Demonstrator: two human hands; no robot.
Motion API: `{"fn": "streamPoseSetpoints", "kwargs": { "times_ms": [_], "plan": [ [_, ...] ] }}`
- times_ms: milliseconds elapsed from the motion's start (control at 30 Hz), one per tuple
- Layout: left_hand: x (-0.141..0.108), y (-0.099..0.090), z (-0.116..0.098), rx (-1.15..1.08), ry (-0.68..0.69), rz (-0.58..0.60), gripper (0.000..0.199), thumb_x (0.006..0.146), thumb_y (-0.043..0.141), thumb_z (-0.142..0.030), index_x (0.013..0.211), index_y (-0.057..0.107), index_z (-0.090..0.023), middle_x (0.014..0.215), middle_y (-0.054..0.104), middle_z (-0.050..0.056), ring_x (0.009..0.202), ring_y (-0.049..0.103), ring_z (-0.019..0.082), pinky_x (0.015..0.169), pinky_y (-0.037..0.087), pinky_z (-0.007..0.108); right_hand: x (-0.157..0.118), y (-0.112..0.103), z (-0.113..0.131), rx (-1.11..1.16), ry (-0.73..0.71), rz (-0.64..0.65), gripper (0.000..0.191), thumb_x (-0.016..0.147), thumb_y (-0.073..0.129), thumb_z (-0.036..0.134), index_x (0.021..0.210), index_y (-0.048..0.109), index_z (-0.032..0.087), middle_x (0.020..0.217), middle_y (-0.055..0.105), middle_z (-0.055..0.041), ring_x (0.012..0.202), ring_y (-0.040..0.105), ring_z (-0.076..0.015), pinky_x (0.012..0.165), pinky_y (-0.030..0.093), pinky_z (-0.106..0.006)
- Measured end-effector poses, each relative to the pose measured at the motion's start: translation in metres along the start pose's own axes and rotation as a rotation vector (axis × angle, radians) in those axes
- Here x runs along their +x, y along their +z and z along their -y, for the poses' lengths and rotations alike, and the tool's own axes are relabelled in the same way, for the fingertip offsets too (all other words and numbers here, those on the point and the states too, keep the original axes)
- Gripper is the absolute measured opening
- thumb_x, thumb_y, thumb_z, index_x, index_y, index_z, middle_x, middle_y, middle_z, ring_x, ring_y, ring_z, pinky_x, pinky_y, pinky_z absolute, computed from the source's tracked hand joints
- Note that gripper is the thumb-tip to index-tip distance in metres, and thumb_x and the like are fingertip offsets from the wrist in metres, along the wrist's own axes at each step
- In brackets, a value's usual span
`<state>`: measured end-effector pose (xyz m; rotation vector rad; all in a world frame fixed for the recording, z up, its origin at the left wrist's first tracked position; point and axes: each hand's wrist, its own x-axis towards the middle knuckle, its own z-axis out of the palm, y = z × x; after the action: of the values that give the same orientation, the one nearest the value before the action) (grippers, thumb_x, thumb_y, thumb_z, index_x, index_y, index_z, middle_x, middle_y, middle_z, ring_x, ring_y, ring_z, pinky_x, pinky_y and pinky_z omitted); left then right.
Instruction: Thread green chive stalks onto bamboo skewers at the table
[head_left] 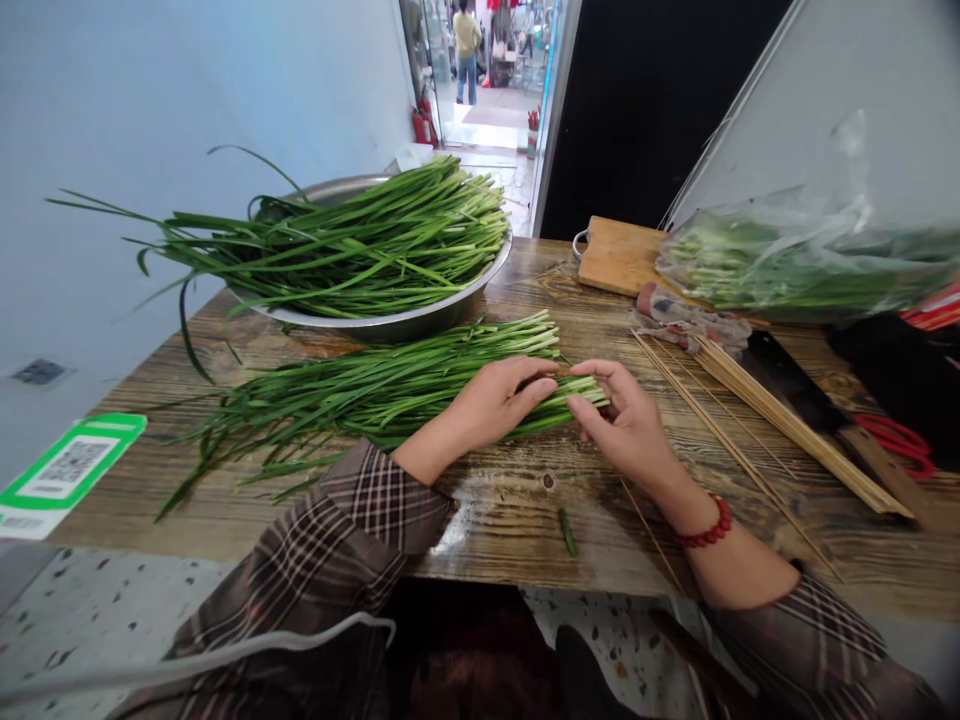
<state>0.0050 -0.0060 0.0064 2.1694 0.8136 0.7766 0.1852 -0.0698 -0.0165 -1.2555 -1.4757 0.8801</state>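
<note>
Long green stalks like chives (pixel 375 390) lie in a loose pile on the wooden table, their pale ends to the right. My left hand (pixel 499 400) rests over the stalks near those ends, thumb and fingers curved round some of them. At the tips, my right hand (pixel 626 415) has its thumb and fingers closed around the pale ends of a small bunch. Behind the pile, a metal basin (pixel 397 322) is heaped with more of the stalks. A short green piece (pixel 566 532) lies near the table's front edge.
Thin wooden skewers (pixel 795 425) lie to the right, beside a knife (pixel 810 395) and red-handled scissors (pixel 896 440). Farther back are a cutting board (pixel 619 256) and a plastic bag of greens (pixel 795 260). A QR card (pixel 73 468) is at the left. A person (pixel 466 50) stands beyond the doorway.
</note>
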Motion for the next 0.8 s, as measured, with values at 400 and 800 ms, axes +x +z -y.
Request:
{"fn": "streamPoseSetpoints", "kwargs": {
  "times_ms": [400,800],
  "plan": [
    [-0.010,0.018,-0.004,0.290,-0.144,0.151,0.023,0.088,0.053,-0.035,0.075,0.060,-0.017,0.066,0.060,0.001,0.059,0.049,0.014,0.056,0.029,0.024,0.007,0.008,-0.012,0.173,0.242,0.033,0.036,0.084,0.059,0.049,0.105,0.050,0.021,0.056,0.050,0.0099,0.033,0.043,-0.0063,0.033,0.032,-0.018],
    [-0.001,-0.013,0.010,0.137,-0.144,0.121,0.019,0.086,0.052,-0.023,0.087,0.069,-0.014,0.079,0.070,0.002,0.070,0.060,0.013,0.067,0.043,0.022,-0.003,0.007,-0.005,-0.276,-0.124,-0.069,0.016,0.089,0.053,0.033,0.080,0.055,0.020,0.067,0.056,0.0011,0.060,0.053,-0.0123,0.057,0.040,-0.025]
  ]
}}
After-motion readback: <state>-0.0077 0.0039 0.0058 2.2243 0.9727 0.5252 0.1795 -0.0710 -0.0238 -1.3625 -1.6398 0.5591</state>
